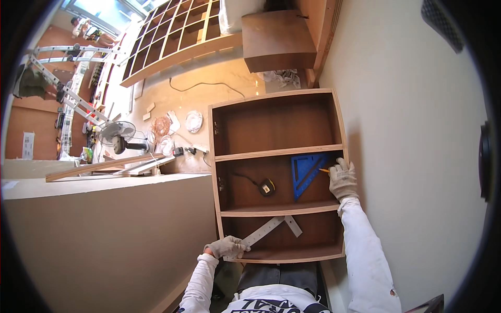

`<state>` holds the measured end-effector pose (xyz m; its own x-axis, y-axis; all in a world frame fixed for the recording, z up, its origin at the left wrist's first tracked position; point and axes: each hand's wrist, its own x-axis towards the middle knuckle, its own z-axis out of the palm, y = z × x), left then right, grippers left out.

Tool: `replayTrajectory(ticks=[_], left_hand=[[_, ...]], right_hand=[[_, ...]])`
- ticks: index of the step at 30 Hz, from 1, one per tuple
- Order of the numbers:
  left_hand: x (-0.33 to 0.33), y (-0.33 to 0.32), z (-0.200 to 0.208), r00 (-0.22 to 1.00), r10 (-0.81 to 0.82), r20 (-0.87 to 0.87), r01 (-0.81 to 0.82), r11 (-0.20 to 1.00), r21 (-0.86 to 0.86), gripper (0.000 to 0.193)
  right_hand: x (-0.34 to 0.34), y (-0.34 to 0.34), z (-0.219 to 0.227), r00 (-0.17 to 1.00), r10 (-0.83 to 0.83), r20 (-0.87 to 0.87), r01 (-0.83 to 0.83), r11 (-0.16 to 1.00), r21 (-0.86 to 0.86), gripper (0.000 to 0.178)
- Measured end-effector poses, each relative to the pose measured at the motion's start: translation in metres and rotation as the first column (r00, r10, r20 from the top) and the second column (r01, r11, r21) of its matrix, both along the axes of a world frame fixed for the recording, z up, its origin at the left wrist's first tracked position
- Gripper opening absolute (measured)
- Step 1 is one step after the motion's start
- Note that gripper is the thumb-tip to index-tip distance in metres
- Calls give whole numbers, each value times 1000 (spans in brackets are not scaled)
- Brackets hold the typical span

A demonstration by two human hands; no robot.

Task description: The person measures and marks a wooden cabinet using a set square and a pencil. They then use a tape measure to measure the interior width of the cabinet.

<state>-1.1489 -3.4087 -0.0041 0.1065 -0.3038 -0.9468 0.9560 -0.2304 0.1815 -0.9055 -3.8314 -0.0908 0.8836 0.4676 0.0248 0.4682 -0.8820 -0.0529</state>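
A wooden cabinet with three compartments (282, 152) lies in front of me, its open side up. My left hand (229, 247), in a pale work glove, is at its near left corner, with fingers closed on the blade end of a metal square (267, 230). That square slants over the nearest compartment. My right hand (343, 180), also gloved, is at the right side panel and pinches a yellow-orange pencil (324, 170). Beside the pencil tip, a blue triangular square (304, 173) lies in the middle compartment. A black and yellow tape measure (266, 187) sits to its left.
A low wall (115, 219) borders the cabinet on the left, a pale wall (412, 130) on the right. Beyond stand a fan (119, 141), a ladder (78, 101), a large grid shelf (177, 36) and a brown box (278, 40). A cord (209, 83) crosses the floor.
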Motion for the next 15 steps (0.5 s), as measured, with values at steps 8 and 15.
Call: replayTrajectory(ticks=[8, 15], left_hand=[[-20, -6, -15, 985, -158, 65, 152, 984, 93, 31], [4, -71, 18, 326, -944, 56, 406, 193, 893, 33]], right_hand=[[2, 0, 1, 1000, -1, -23, 1, 1000, -3, 13], [1, -4, 2, 1000, -20, 15, 19, 998, 66, 10]])
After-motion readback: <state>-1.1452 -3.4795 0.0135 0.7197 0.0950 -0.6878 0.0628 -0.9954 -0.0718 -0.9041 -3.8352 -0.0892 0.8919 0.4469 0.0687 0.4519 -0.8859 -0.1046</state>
